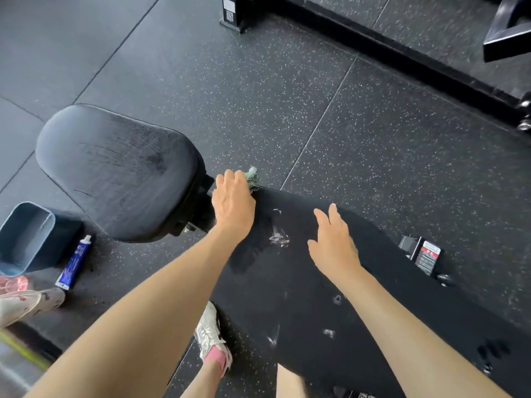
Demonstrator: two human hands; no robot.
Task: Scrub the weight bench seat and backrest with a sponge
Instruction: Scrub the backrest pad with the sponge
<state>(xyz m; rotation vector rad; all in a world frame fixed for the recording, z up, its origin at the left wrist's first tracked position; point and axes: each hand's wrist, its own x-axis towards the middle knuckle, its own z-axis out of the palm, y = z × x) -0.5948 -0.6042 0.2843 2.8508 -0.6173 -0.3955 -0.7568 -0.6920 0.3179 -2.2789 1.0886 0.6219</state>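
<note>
One sponge (251, 177) (left hand (233, 206)) at backrest (301, 282) edge

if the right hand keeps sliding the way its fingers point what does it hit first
Probably nothing soon. The right hand lies open on the backrest, fingers pointing up and slightly left in the picture. Ahead is bare pad, then its edge and the speckled floor. Depth is unclear.

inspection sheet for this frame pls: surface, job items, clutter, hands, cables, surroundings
Surface: backrest black, foam flecks and wet streaks; seat streaked.
Job's things: green mesh sponge at the backrest's end by the seat.
Clutter: blue bin and blue tube on floor.
Hands: left hand closed on sponge; right hand open, over the backrest.
Cables: nothing seen.
Surroundings: speckled rubber floor, black rack frame.
</note>
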